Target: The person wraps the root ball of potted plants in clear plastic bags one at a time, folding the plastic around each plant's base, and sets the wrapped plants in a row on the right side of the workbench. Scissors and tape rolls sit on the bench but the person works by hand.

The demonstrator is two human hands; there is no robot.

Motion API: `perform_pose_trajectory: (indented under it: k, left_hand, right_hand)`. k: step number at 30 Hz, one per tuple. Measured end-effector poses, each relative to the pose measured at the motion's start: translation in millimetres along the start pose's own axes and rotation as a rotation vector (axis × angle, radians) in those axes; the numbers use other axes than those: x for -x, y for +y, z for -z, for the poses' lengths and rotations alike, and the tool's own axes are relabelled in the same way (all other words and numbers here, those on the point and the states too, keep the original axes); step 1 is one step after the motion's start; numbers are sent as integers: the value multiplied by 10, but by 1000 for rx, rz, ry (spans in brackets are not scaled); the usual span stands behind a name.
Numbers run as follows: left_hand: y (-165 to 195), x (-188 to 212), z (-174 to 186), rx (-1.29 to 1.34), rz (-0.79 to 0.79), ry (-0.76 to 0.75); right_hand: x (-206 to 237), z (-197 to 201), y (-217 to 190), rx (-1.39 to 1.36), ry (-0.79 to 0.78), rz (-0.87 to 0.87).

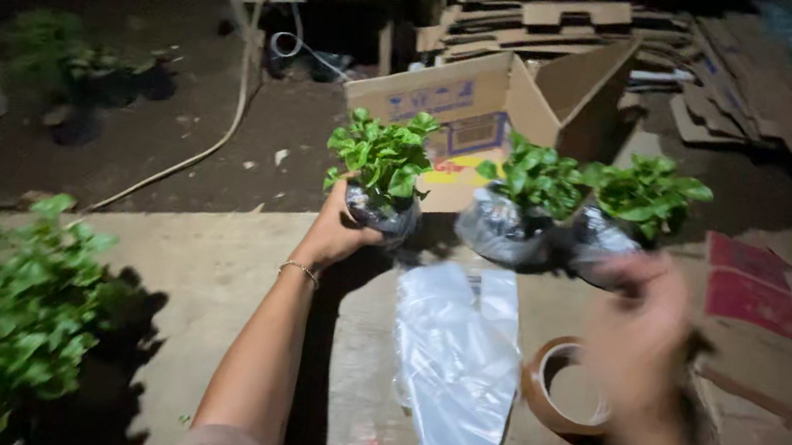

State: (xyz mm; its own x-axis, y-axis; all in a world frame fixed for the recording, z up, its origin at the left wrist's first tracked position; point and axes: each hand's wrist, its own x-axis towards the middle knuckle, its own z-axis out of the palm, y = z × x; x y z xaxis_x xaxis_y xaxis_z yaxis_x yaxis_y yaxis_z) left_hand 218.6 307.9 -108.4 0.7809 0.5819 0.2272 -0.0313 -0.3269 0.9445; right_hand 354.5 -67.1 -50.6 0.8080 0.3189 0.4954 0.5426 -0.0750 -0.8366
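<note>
Green leafy seedlings are filling small dark plastic grow bags, and the left hand is closing around one seedling bag, lifting it clear of the cardboard sheet that is covering the ground. The right hand is blurring across the view near the roll of brown tape; whether it is holding anything, or how far its fingers are spreading, I cannot tell. Two more seedlings are standing just beyond: a middle seedling in a shiny grey bag and a right-hand seedling touching it, both sitting in front of the open cardboard box. As far as the view is showing, the box is lying tipped with its flaps open and nothing green is showing inside it, so packing seems to be barely beginning: three plants are out, none is wrapped, and the tape is lying flat on the cardboard. A clear plastic bag is lying empty and crumpled between the two arms, just beside the tape. At the lower left, a big clump of leafy plants is waiting, well apart from the hands. Farther back, a stack of flattened cartons is piling up behind the box, a pale hose is trailing over the dark soil, and another plant is sitting in shadow.
</note>
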Motion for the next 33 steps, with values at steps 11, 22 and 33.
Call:
perform_pose_trajectory:
  k: [11, 22, 33]
  left_hand:
    - [220, -509, -703, -88, -48, -202]
    - [486, -269, -1136, -332, -65, -203]
    - [632, 167, -965, -504, -129, -32]
  right_hand:
    - [-1074, 313, 1530, 275, -313, 33]
    - [-1072, 162, 1378, 530, -146, -237]
    - [-1086, 310, 1717, 699, -87, 249]
